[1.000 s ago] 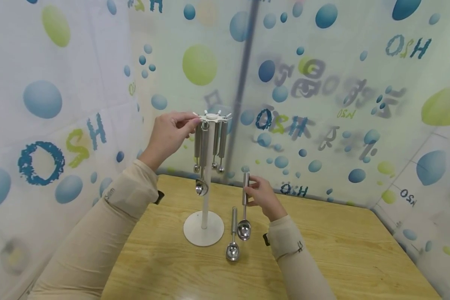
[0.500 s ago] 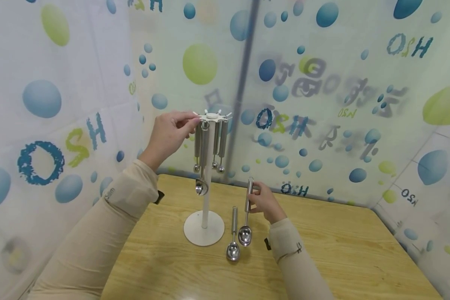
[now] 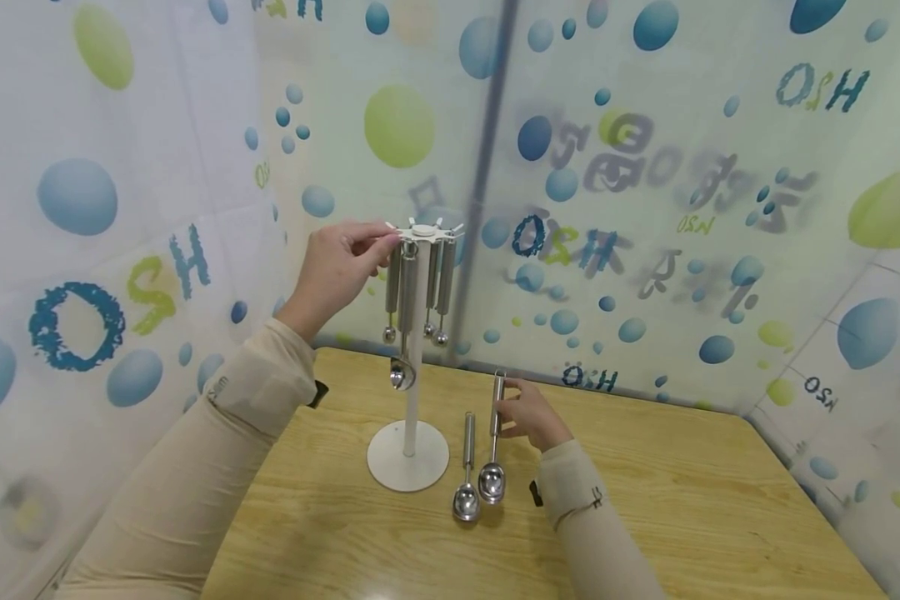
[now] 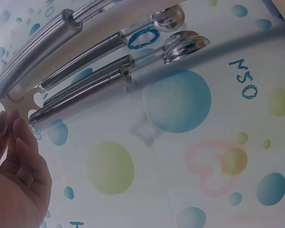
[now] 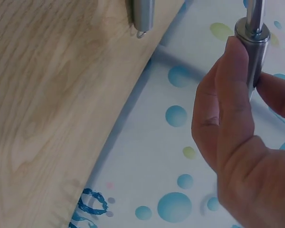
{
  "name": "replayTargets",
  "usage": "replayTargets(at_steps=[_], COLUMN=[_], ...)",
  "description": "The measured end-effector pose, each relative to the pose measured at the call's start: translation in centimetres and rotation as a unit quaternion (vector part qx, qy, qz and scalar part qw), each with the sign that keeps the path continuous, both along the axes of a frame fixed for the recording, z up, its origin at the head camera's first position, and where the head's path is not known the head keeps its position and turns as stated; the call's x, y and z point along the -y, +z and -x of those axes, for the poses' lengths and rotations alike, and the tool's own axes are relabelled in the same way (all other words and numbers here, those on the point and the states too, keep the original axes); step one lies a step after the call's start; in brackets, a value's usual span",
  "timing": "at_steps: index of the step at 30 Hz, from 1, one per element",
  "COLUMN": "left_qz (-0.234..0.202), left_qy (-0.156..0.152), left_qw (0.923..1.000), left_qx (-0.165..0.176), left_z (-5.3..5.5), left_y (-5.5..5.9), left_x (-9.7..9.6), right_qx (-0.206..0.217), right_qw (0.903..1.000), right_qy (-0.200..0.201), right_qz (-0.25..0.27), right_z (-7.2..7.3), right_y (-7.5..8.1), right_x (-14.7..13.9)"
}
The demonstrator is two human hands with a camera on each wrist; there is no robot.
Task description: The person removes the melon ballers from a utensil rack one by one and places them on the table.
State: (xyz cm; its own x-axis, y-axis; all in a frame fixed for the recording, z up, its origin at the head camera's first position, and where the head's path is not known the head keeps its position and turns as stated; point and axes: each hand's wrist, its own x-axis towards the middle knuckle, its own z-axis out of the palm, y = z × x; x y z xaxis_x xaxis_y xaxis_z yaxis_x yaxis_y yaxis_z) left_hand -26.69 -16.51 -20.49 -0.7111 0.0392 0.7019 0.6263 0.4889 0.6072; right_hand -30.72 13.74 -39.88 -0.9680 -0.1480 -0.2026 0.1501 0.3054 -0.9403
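A white utensil rack (image 3: 411, 421) stands upright on a round base. My left hand (image 3: 341, 265) pinches an edge of its hooked top, fingertips beside the hanging handles (image 4: 80, 97) in the left wrist view. Several steel utensils hang there: small-ended ones like melon ballers (image 3: 441, 338) and a larger scoop (image 3: 402, 373) in front. To the right of the rack, my right hand (image 3: 536, 414) holds a steel ice cream scoop (image 3: 492, 483) by its handle (image 5: 255, 52), bowl down and close over the table. Another ice cream scoop (image 3: 466, 503) lies just left of it.
The light wooden table (image 3: 667, 500) runs back to a patterned curtain (image 3: 630, 250) with blue and green dots. More of this curtain (image 3: 120, 200) stands close on the left, beside my left sleeve (image 3: 217, 433).
My right hand has lowered the ice cream scoop, bringing its bowl down and slightly right, beside the scoop on the table. The left hand stays on the rack's top; the hanging utensils shift slightly.
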Motion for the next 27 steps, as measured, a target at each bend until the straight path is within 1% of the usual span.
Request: replayTargets(at_steps=[12,16,22,27], left_qz=[0.006,0.005,0.008,0.011], left_qy=[-0.005,-0.004,0.001,0.001], left_qw=[0.9999,0.9999,0.9999,0.9999], left_qx=[-0.01,-0.01,-0.007,-0.007], left_z=[0.0,-0.1,-0.1,-0.2], left_y=[0.0,-0.1,-0.1,0.0], left_x=[0.0,0.0,0.0,-0.1], right_qx=[0.035,0.046,0.056,0.058], right_qw=[0.999,0.9986,0.9974,0.9958], right_qy=[0.016,0.01,-0.003,-0.002], right_qz=[-0.023,-0.025,-0.045,-0.071], right_z=[0.5,0.6,0.9,1.0], right_y=[-2.3,-3.1,-3.9,-4.3], right_x=[-0.7,-0.7,-0.5,-0.3])
